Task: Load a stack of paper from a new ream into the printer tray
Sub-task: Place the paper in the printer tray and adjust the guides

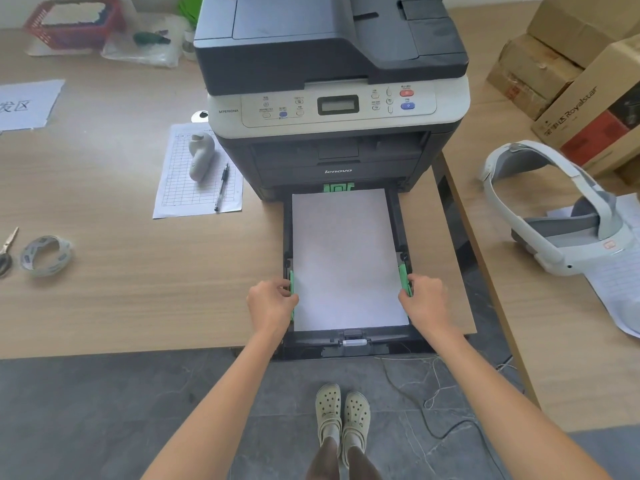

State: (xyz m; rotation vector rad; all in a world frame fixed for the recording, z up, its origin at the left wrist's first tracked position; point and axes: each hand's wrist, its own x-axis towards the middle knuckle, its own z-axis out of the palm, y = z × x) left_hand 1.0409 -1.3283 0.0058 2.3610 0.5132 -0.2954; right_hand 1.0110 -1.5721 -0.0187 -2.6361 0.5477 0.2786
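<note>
White paper [348,258] lies flat in the tray [394,216] pulled out from the front of the printer [332,64], the left hand [272,301] and right hand [424,297] each pinching a green side guide [403,278] at the sheets' edges. Squeezed unevenly, the guides could skew or buckle the stack and invite a jam. Left of the printer on the bench [121,289], a red basket [74,22] holds something pale

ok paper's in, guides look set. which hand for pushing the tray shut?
Probably either: left hand and right hand sit symmetrically at the green side guides of the pulled-out tray. Both together likely push straighter.
</note>
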